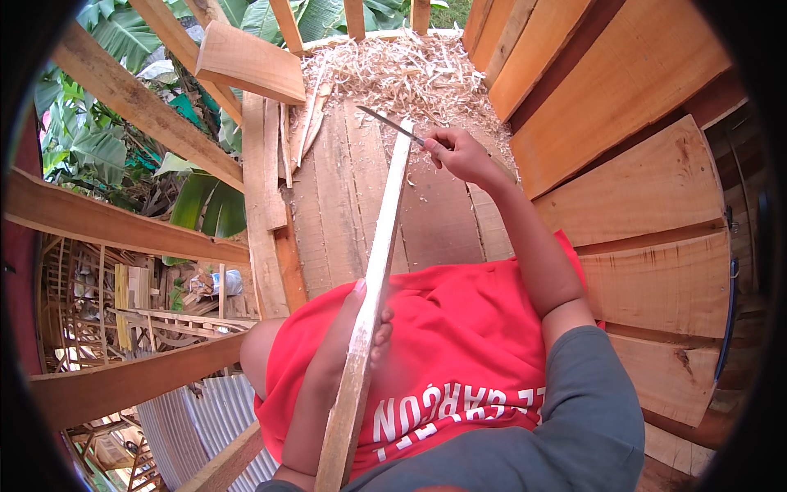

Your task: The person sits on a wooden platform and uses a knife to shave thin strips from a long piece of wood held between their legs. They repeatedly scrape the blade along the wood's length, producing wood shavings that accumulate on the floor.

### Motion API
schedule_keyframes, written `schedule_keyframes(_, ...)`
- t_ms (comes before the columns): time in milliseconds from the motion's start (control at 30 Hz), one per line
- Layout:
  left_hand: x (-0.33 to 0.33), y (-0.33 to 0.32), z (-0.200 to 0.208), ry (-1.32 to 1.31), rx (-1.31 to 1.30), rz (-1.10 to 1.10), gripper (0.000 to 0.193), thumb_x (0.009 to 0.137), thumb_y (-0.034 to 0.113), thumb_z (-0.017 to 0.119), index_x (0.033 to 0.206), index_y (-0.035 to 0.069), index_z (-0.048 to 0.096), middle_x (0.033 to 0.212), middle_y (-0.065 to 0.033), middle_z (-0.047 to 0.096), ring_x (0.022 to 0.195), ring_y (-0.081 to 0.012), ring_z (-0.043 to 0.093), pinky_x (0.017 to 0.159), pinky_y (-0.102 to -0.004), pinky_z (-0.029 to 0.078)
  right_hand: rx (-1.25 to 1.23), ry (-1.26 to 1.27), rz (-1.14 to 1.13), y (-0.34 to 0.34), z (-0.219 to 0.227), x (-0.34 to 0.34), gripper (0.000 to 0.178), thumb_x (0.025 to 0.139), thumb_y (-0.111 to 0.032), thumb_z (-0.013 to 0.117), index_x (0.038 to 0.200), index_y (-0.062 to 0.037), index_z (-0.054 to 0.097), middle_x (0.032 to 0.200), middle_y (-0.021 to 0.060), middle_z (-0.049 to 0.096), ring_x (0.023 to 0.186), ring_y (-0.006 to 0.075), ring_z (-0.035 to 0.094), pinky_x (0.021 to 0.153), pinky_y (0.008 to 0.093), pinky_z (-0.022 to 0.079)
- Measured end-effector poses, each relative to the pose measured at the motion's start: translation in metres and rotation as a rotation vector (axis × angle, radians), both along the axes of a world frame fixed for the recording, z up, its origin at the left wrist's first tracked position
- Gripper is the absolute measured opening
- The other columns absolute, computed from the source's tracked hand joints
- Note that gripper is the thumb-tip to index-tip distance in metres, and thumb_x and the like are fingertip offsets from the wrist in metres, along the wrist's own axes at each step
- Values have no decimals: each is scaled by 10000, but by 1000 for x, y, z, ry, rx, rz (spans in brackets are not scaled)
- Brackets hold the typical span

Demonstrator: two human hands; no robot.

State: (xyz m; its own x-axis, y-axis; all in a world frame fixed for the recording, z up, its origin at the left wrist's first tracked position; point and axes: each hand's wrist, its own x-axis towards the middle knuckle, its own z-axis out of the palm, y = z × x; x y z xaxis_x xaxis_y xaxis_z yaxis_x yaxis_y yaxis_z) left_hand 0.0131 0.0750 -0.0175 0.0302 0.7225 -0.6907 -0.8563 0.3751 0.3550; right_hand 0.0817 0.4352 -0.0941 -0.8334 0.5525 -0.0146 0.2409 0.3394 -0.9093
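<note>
A long, narrow wooden strip (384,238) slants from low by my body up to the middle of the view. Most of its upper face is pale and freshly bared, while the lower end is brown. My left hand (361,324) wraps around it over my lap, with fingertips showing on its right side. A thin dark-bladed knife (385,120) lies across the strip's far end, its blade pointing left. The handle is closed in my right hand (456,154), mostly hidden by the fingers.
Curled wood shavings (402,74) heap on the plank floor (336,197) at the far end. A wooden block (250,64) rests at the far left beside loose strips. Slatted railings (123,217) stand left, with plants beyond; a board wall (623,107) rises right. Red cloth (459,328) covers my lap.
</note>
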Motion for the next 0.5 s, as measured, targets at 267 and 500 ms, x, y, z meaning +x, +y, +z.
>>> schedule_keyframes(267,3,3,-2,13,-9,54,424,1030,549,450,1167,149,489,829,-7,522,554,-73,480,380,-200,405,-912,-69,-111,14,22,9,367,1075,-364,400,1090,-48,586,616,-42,434,440,44,300,408,238,249)
schedule_keyframes(500,2,1,-4,-28,-43,39,431,1023,564,454,1141,152,493,833,-1,522,544,-71,478,377,-196,397,-173,12,-34,6,11,9,208,984,-245,638,1028,-42,643,695,-35,547,565,49,477,509,245,405)
